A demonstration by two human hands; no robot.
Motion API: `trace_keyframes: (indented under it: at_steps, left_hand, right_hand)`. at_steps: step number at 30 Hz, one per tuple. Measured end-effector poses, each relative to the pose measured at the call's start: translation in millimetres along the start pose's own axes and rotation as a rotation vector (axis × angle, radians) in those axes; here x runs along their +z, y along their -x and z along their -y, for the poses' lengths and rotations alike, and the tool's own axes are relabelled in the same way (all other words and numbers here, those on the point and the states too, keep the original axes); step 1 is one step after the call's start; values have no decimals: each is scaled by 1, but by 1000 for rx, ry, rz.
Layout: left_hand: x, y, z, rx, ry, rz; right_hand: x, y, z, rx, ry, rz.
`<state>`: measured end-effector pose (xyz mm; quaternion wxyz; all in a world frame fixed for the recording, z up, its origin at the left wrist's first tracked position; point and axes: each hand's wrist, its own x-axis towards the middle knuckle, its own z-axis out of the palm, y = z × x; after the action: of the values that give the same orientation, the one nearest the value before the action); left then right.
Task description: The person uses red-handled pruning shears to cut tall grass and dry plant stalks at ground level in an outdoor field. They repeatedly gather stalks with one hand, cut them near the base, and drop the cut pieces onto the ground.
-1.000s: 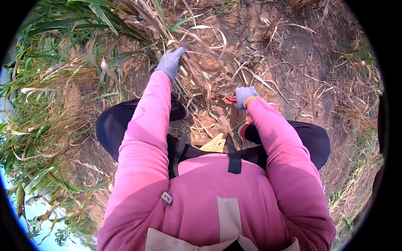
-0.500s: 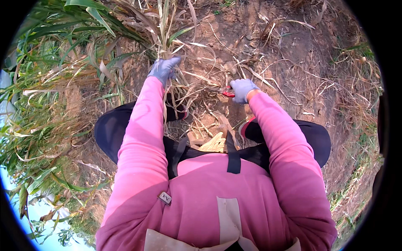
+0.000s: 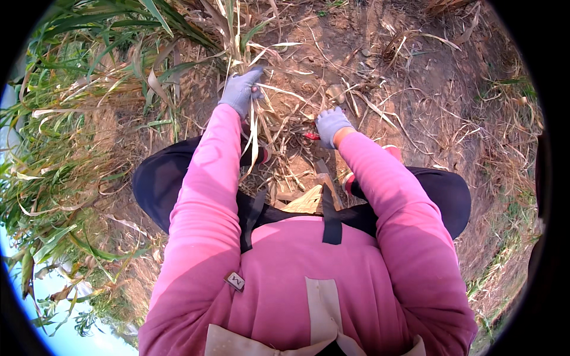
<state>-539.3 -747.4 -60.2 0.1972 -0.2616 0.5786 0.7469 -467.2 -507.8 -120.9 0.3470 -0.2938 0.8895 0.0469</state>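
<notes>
My left hand (image 3: 240, 92), in a pale grey-lavender glove, is closed around a bunch of dry, straw-coloured stalks (image 3: 238, 50). Loose dry leaves (image 3: 253, 127) hang down below that grip. To its right and slightly nearer, my right hand (image 3: 332, 126) wears a matching glove, its fingers wrapped round red-handled pruning shears (image 3: 312, 136). Only a bit of the red handle shows; the blades are hard to make out among the straw at the base of the stalks.
Green and yellowing leafy plants (image 3: 65, 124) crowd the left side. Brown soil (image 3: 415, 89) strewn with dry straw spreads to the right. Between my bent, black-clad legs (image 3: 169, 181) lie pale yellow husk-like pieces (image 3: 306, 200).
My left hand has shifted a little to the right and away from me with the stalks. The right hand has moved left with the shears, closer to the stalks' base.
</notes>
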Motion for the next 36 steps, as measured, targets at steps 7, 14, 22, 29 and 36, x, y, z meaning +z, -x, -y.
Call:
trace_keyframes:
  at_steps: [7,14,22,29,36]
  left_hand:
    - [2,-2,3,-11,27,-11]
    - [-29,-6,0,31,-137,-191]
    - [-79,-38,45,-109,-1094,-120]
    - [-111,-70,110,-279,-837,-319]
    - [-94,-114,135,-193,-548,-299]
  right_hand:
    - [-6,-9,1,-65,-58,68]
    - [7,4,2,10,-261,-9]
    - [-29,13,-25,148,-211,61]
    - [-38,-1,-15,103,-351,72]
    - [-19,-11,-35,180,-514,113]
